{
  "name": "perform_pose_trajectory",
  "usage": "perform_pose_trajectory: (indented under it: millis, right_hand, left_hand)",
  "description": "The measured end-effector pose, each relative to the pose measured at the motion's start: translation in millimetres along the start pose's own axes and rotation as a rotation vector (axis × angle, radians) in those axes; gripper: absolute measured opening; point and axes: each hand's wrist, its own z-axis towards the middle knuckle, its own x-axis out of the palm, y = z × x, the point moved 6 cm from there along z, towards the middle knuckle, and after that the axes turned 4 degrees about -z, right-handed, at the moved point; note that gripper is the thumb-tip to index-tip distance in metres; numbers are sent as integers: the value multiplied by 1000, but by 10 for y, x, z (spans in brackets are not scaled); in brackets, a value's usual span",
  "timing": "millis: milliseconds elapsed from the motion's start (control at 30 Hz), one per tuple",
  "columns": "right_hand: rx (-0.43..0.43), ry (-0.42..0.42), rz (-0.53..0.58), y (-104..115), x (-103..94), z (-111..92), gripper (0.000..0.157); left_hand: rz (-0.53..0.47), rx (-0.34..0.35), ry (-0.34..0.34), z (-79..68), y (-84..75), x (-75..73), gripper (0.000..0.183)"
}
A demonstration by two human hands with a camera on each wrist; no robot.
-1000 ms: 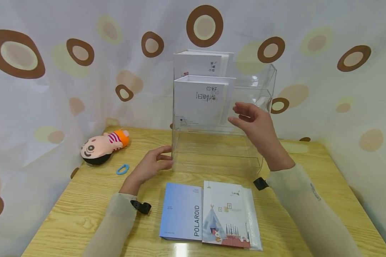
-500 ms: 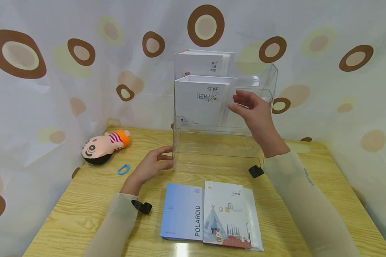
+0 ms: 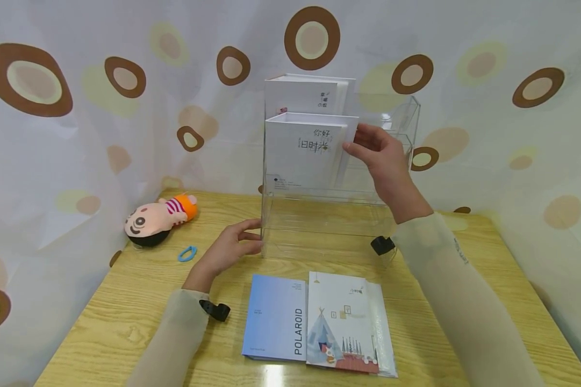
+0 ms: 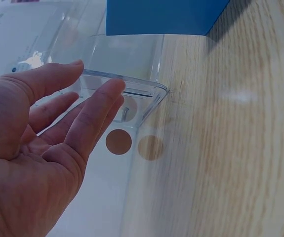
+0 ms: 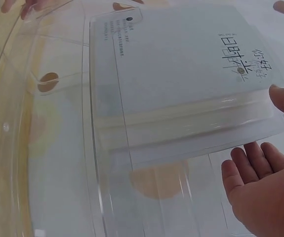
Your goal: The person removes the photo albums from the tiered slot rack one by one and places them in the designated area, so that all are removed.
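Left hand (image 3: 229,246), loosely extended, flanks clear acrylic rack (image 3: 326,215); right hand (image 3: 386,161) at front white hardcover book (image 3: 302,156), grip indeterminable.

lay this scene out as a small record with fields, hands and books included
left hand: relaxed, at the left side of the clear tiered rack
right hand: at right edge of front white book, thumb in front, fingers behind; contact unclear
standing in rack: front white book, rear white book
flat before rack: blue POLAROID book, tent-picture book, side by side
left of rack: plush doll, blue ring
surface: wooden table
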Motion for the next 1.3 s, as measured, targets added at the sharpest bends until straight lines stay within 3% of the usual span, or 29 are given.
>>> perform_pose_trajectory:
  millis: [933,1300]
  right_hand:
    - [-30,50,149,54,167,178,40]
    - [-23,104,213,103,238,200,51]
  left_hand:
    - [-4,9,10,-27,-30,13,65]
    - [-5,16,14,-13,-24,11,64]
